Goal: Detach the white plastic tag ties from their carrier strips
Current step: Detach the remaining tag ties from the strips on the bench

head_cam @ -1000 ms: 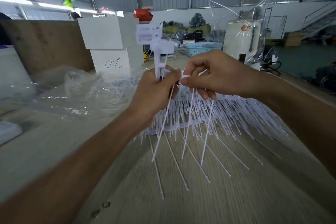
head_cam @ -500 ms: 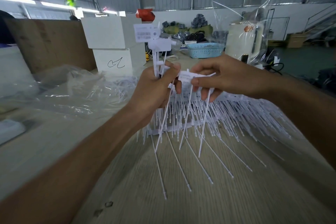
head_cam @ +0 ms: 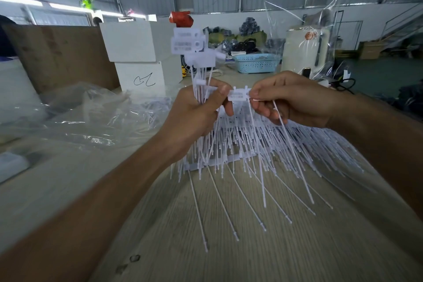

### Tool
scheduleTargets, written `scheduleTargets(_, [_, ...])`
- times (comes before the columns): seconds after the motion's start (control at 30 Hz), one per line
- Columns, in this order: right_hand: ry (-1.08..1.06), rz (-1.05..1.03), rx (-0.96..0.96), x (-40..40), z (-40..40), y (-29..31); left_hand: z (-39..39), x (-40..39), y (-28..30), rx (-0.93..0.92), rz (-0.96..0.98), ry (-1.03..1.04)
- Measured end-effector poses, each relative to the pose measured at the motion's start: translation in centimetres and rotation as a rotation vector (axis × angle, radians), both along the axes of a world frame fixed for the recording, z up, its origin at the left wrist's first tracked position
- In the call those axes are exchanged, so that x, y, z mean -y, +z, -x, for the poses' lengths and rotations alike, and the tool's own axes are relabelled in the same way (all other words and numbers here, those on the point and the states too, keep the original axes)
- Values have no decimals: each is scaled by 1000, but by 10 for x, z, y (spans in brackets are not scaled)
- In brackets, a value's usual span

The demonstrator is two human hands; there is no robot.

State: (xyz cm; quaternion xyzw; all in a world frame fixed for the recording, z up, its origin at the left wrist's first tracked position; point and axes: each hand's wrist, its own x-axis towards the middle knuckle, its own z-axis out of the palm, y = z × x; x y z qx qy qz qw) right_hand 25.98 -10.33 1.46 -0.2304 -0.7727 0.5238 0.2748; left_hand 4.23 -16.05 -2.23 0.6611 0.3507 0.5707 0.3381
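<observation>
My left hand [head_cam: 194, 112] grips a bundle of white tag ties [head_cam: 196, 62] upright, their flat label heads sticking up above my fist and their thin tails hanging below. My right hand [head_cam: 290, 101] pinches the label head of one white tag tie [head_cam: 238, 95] between thumb and forefinger, just right of my left thumb; its tail and one other hang down from that hand. Beneath both hands a big heap of white ties on carrier strips [head_cam: 274, 142] lies on the wooden table [head_cam: 251, 236].
Crumpled clear plastic bags [head_cam: 75, 117] lie at the left of the table. White boxes [head_cam: 137, 52] stand behind, with a blue basket [head_cam: 256, 63] and a white appliance under plastic [head_cam: 304, 50] at the back right. A brown board [head_cam: 59, 52] stands at the far left.
My right hand has shifted to the right, drawing the pinched tie's head away from the bundle in my left hand. The hanging tails swung with it.
</observation>
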Motion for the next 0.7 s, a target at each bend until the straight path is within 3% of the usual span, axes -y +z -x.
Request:
scheduleTargets(0.1, [-13,3,-51,1,1,1,-3,0,0,62,97,-47])
scheduleTargets(0.33, [-61,-19,-128,1,6,2,-4,1,0,9,213,-201])
scheduleTargets(0.7, [-136,-51,-158,-4,3,2,-7,3,-2,-50,207,-128])
